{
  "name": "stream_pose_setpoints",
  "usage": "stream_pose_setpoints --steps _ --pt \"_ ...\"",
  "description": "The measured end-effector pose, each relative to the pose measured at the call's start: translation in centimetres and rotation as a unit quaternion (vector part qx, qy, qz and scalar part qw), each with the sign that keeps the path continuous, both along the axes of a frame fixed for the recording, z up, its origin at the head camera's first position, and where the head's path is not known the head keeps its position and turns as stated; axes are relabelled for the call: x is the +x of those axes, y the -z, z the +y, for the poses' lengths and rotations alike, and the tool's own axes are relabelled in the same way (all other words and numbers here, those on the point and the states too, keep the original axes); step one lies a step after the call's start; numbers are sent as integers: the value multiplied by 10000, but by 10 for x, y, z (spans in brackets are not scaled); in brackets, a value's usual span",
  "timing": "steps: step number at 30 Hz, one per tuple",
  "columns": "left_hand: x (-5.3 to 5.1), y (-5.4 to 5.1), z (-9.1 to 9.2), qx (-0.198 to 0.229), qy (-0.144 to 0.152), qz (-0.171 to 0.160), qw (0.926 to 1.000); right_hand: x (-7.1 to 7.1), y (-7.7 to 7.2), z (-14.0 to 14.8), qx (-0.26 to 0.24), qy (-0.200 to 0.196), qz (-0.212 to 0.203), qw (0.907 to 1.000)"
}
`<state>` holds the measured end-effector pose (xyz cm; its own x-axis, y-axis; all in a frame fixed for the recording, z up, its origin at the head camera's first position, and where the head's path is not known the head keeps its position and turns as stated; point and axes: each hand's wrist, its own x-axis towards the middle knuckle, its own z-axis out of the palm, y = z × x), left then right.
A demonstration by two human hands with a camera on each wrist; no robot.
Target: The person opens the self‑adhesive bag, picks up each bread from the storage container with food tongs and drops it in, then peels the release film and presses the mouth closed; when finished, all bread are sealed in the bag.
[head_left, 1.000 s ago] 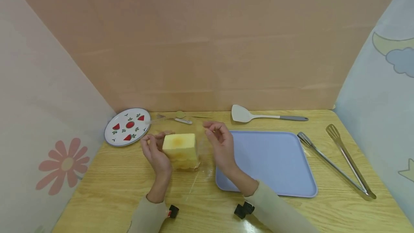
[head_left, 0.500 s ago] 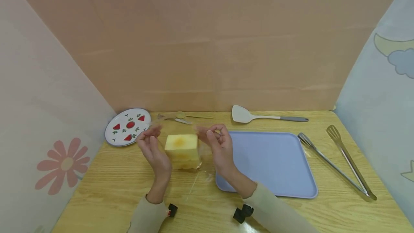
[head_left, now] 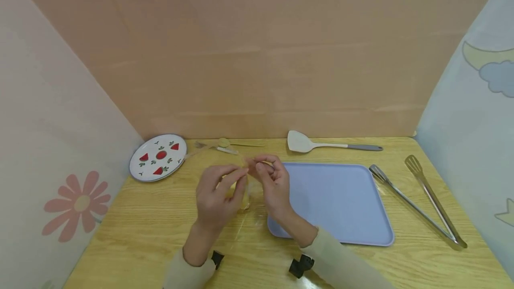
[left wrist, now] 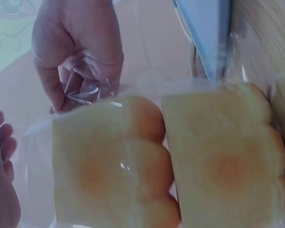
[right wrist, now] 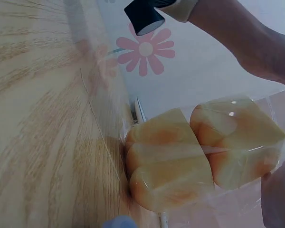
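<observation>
Two toast-style bread loaves, one of them this loaf point(left wrist: 97, 175), lie side by side in a clear plastic bag point(left wrist: 88, 95). In the head view, my left hand point(head_left: 217, 197) covers most of the bread, its thumb and fingertips pinching the top of the bag. Those fingertips meet my right hand point(head_left: 277, 188), whose curled fingers hold the film too. Gathered plastic shows beneath the right hand's fingers in the left wrist view. Both rounded loaf ends show through the film in the right wrist view, including this loaf point(right wrist: 168, 161).
A blue tray point(head_left: 333, 204) lies right of the hands, with metal tongs point(head_left: 421, 208) beyond it. Behind are a white spatula point(head_left: 301, 142), a small fork point(head_left: 226, 150) and a yellow utensil point(head_left: 223, 142). A patterned plate point(head_left: 160, 157) stands at the back left.
My left hand has moved from the bread's left side rightward over it, until its fingertips meet the right hand's. The right hand first shifted slightly left, then stayed nearly in place.
</observation>
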<state>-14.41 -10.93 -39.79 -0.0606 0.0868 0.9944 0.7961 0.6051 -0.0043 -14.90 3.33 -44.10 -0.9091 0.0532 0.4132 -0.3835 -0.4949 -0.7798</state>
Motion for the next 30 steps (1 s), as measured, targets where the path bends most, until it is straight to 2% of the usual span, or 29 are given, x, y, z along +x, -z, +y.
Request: stream_pose_setpoints --steps 2,3,6,8,12,16,25,30 --pt "2 -2 3 -398 280 -401 9980 0 1 1 33 10 67 10000" --pt "2 -3 5 -516 327 -604 9963 0 2 1 66 23 105 9999" --pt "2 -5 8 -749 196 -1075 9912 1 3 2 113 59 155 9998" --pt "1 -5 10 -884 16 -1192 9889 1 2 2 130 98 164 9997" --pt "-2 -4 12 -1085 -277 -1073 9879 2 0 2 287 337 181 9989" --pt "-3 -4 13 -1197 -415 -949 9874 3 3 2 676 668 312 9950" --pt "-3 -7 9 -1452 -566 -817 9844 1 9 2 1064 1036 1122 9825" --pt "-2 -8 8 -1421 -728 -610 9853 2 9 2 1369 1217 1334 9740"
